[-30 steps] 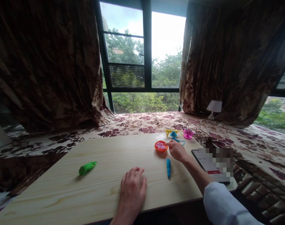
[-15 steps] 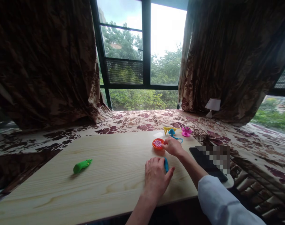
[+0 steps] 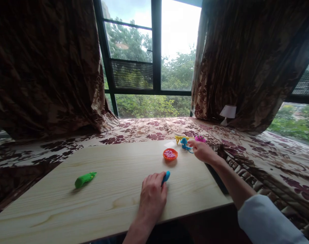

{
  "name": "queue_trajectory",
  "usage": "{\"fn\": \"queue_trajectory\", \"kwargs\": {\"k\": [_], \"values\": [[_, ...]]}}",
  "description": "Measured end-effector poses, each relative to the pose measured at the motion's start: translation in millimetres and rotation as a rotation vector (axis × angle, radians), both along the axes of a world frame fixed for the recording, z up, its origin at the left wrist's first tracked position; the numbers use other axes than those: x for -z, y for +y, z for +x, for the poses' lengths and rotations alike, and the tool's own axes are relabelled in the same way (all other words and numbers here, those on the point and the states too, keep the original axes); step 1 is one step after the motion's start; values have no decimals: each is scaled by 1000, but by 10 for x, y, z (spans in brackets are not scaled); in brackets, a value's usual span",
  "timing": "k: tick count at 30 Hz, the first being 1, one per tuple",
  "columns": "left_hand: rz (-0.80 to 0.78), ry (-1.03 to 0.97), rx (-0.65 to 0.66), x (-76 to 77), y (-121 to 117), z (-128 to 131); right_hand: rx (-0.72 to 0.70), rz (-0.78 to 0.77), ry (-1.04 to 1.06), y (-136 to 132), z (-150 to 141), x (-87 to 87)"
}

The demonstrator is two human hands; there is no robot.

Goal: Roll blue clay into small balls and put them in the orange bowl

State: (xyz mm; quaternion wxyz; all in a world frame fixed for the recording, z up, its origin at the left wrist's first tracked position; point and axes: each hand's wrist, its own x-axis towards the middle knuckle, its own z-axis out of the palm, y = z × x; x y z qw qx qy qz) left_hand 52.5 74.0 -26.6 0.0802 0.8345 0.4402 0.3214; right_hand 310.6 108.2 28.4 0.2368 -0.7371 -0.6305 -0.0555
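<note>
My left hand [image 3: 152, 195] rests low over the table, its fingers wrapped around a small blue piece [image 3: 166, 177] whose rounded end sticks out past the index finger. Farther off, my right hand [image 3: 204, 151] is raised with its fingers partly extended and nothing visible in them. Close to those fingertips stands a blue toy [image 3: 184, 143] with a domed top. Behind the hand a pink toy [image 3: 200, 138] is partly covered. An orange bowl [image 3: 170, 159] filled with small pink and purple balls [image 3: 170, 154] sits between my two hands.
A green toy [image 3: 85, 180] lies at the left of the wooden table [image 3: 111, 196]. At the back edge are a yellow toy [image 3: 179, 139] and a white card [image 3: 169, 144]. My right forearm partly hides a dark flat object [image 3: 217, 178]. A small lamp [image 3: 228, 112] stands beyond.
My right hand has left the bowl's edge and moved right and back, toward the blue and pink toys. My left hand has closed on the blue piece and shifted left.
</note>
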Motion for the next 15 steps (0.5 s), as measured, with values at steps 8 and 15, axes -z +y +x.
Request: {"fn": "queue_trajectory", "kwargs": {"k": [8,15], "values": [[3,-50,-16,92,-30,-302,54,4,14,-1001,656,374],[-57,-6,45,65,24,-317,-105,184,74,-989,-245,309]]}}
